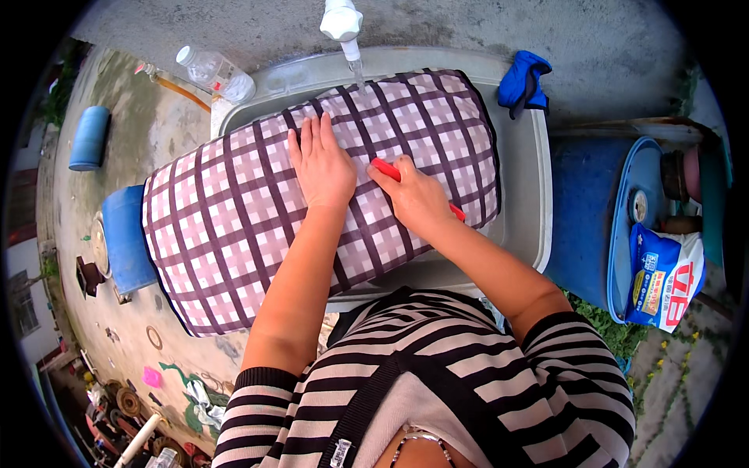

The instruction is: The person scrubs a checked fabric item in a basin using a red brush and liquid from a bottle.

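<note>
A large stuffed piece with a checked cloth cover, dark, mauve and white, lies across the grey sink. Its left end juts out past the sink's side. My left hand rests flat on the cloth, fingers extended. Close beside it, my right hand grips a red-handled tool against the cover. The tool's working side is hidden under that hand. From the white tap at the top, water runs onto the upper edge of the cloth.
A clear plastic bottle stands at the sink's back left corner. Blue cloth hangs over the back right rim. At the right, a printed plastic bag rests on a blue drum. Another blue barrel is on the left.
</note>
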The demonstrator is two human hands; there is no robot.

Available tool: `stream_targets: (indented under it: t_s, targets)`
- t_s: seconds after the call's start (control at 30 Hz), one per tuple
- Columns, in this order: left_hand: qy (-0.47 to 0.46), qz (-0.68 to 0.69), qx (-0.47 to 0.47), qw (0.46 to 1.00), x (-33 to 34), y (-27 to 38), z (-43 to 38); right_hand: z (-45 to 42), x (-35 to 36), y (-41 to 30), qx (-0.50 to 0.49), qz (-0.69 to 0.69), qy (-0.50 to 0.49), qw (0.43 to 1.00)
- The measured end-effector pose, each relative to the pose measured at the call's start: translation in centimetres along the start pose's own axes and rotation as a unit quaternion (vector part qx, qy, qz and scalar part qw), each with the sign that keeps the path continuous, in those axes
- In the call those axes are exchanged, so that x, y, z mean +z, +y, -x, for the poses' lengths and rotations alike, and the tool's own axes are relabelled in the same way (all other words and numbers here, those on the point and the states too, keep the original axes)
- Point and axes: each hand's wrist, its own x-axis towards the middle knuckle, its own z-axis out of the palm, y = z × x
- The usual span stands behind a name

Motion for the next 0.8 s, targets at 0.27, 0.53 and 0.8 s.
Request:
stream_targets:
  t_s: [0.27, 0.53, 0.8]
  targets:
    - [-0.013, 0.000, -0.004, 1.000, -0.2, 0.1, -0.8, -16.1, 3.6, 2.3, 0.075, 0.045, 0.076, 0.993]
    - [0.020, 0.025, 0.019, 0.999, 0.1, -1.1, 0.6, -6.7, 0.3, 4.4, 0.116, 0.040, 0.061, 0.991]
    - [-0.052, 0.186, -0.004, 0.981, -7.1, -3.4, 0.7, 1.3, 1.7, 25.0, 0.394, -0.191, 0.007, 0.899]
